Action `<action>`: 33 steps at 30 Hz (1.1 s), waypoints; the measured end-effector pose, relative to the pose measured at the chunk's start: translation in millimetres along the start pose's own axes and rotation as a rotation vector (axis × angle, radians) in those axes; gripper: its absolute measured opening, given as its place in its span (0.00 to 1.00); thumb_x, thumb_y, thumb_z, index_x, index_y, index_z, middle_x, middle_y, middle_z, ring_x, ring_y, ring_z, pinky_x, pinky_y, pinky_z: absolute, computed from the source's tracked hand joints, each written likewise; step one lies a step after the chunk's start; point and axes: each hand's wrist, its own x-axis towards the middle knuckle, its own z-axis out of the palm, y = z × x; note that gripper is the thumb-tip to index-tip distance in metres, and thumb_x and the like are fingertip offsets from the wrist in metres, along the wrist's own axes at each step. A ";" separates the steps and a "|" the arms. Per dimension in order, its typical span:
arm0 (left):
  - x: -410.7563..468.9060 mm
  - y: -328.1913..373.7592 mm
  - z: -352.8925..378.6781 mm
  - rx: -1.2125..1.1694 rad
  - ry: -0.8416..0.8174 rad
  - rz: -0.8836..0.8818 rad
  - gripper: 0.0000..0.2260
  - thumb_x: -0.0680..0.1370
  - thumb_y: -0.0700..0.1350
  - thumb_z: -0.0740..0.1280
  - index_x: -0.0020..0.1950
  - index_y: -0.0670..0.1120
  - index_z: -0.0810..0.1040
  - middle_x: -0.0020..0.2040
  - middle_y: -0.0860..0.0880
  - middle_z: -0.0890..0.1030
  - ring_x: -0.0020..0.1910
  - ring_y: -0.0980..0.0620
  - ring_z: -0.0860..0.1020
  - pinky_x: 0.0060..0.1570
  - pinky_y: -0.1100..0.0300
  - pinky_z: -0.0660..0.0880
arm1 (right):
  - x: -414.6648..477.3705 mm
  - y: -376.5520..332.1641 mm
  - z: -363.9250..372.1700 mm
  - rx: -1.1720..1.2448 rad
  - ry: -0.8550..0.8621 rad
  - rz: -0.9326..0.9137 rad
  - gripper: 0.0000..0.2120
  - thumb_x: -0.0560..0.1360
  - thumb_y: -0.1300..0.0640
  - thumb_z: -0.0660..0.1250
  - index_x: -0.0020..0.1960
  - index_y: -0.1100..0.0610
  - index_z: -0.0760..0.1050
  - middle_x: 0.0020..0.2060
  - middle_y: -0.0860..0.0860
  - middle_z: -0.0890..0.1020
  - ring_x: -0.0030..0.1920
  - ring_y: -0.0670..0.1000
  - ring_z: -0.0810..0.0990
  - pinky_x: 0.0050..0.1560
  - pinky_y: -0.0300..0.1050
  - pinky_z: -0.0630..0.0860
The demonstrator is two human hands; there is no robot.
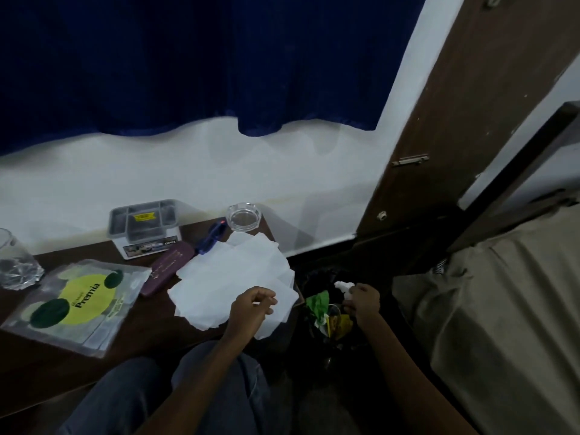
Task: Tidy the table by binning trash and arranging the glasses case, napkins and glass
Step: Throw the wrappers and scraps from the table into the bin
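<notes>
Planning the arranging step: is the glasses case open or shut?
Shut. The maroon glasses case lies flat with its lid closed, beside the loose napkins.

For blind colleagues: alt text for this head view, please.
The right hand holds a crumpled white wad over a dark bin beside the table. The left hand hovers above spread napkins, near a purple glasses case.

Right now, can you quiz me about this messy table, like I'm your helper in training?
1. True or false: the right hand holds a crumpled white tissue above the dark trash bin.
2. What lies beside the white paper napkins? A) purple glasses case B) red cup C) metal spoon
3. Fill in: the yellow-and-green plastic packet reads ____.
Key: 1 true; 2 A; 3 Premia.
</notes>
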 end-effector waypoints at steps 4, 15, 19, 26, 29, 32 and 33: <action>2.2 -3.8 0.0 -0.007 0.007 -0.019 0.08 0.76 0.38 0.63 0.40 0.48 0.78 0.40 0.51 0.83 0.35 0.52 0.81 0.39 0.63 0.74 | 7.3 -5.9 -3.1 0.013 -0.024 0.061 0.20 0.77 0.65 0.60 0.68 0.63 0.66 0.57 0.64 0.76 0.47 0.63 0.79 0.38 0.51 0.75; -11.5 0.4 -7.0 0.103 0.011 0.051 0.10 0.76 0.37 0.63 0.39 0.50 0.77 0.36 0.53 0.82 0.34 0.56 0.80 0.34 0.73 0.72 | -55.7 -29.5 51.4 -0.250 -0.352 -0.061 0.05 0.75 0.63 0.62 0.42 0.61 0.74 0.33 0.56 0.77 0.29 0.52 0.75 0.31 0.40 0.69; -23.3 10.9 -18.7 0.081 0.063 0.141 0.13 0.76 0.37 0.64 0.37 0.53 0.76 0.36 0.55 0.81 0.36 0.55 0.80 0.43 0.64 0.78 | -86.8 -39.9 79.6 -0.333 -0.482 -0.176 0.07 0.74 0.65 0.62 0.37 0.62 0.73 0.30 0.57 0.75 0.25 0.51 0.72 0.25 0.36 0.64; -47.1 9.0 -102.8 -0.062 0.294 0.222 0.16 0.74 0.30 0.62 0.38 0.51 0.78 0.39 0.52 0.82 0.37 0.61 0.80 0.44 0.64 0.77 | -146.4 -58.1 119.3 -0.453 -0.671 -0.351 0.07 0.75 0.63 0.60 0.42 0.59 0.76 0.36 0.56 0.80 0.30 0.52 0.78 0.28 0.36 0.71; -55.3 -14.4 -158.0 -0.126 0.552 0.144 0.13 0.73 0.29 0.62 0.41 0.46 0.78 0.44 0.45 0.82 0.47 0.48 0.80 0.51 0.57 0.74 | -171.6 -56.4 136.3 -0.465 -0.759 -0.385 0.07 0.75 0.62 0.60 0.45 0.60 0.77 0.38 0.56 0.82 0.34 0.53 0.80 0.32 0.38 0.72; -63.9 -36.2 -204.4 -0.227 0.741 -0.013 0.10 0.73 0.28 0.61 0.51 0.36 0.79 0.52 0.38 0.80 0.56 0.40 0.77 0.55 0.57 0.69 | -194.1 -49.2 156.0 -0.465 -0.817 -0.396 0.07 0.75 0.62 0.61 0.45 0.59 0.77 0.39 0.56 0.82 0.35 0.54 0.80 0.33 0.38 0.73; -66.4 -42.6 -216.4 -0.258 0.767 -0.088 0.11 0.73 0.29 0.61 0.54 0.33 0.78 0.55 0.37 0.79 0.58 0.39 0.76 0.56 0.55 0.69 | -200.4 -45.3 162.7 -0.459 -0.828 -0.388 0.07 0.75 0.62 0.61 0.44 0.59 0.77 0.39 0.57 0.82 0.35 0.53 0.80 0.33 0.38 0.73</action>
